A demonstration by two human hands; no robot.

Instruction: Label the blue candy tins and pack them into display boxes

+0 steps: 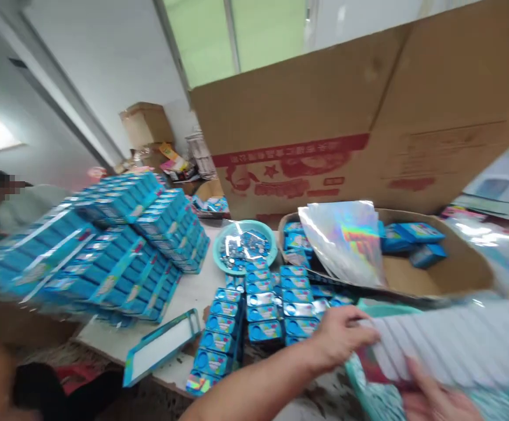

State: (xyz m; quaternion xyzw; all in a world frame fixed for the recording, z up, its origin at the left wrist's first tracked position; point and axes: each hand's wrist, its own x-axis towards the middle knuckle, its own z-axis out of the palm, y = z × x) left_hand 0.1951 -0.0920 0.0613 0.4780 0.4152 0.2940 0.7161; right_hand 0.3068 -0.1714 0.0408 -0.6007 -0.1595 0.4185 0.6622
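My left hand (342, 334) is closed at the near-left corner of a long row of overlapping white strips (451, 345), blurred by motion. From below, my right hand (438, 394) grips the same row, its thumb lying across the front. I cannot make out what the strips are. Under them stands a teal basket (357, 380) holding many small white-and-teal pieces. Columns of small blue boxes (219, 341) stand on the table to the left of my hands.
Wrapped stacks of blue boxes (118, 257) rise at the left. An open blue tray (162, 348) lies at the table edge. Behind are a teal bowl (275, 248) of small pieces, a cardboard tray (468, 275) with shiny sheets (346, 240), and a large carton (298, 117). Another person sits far left.
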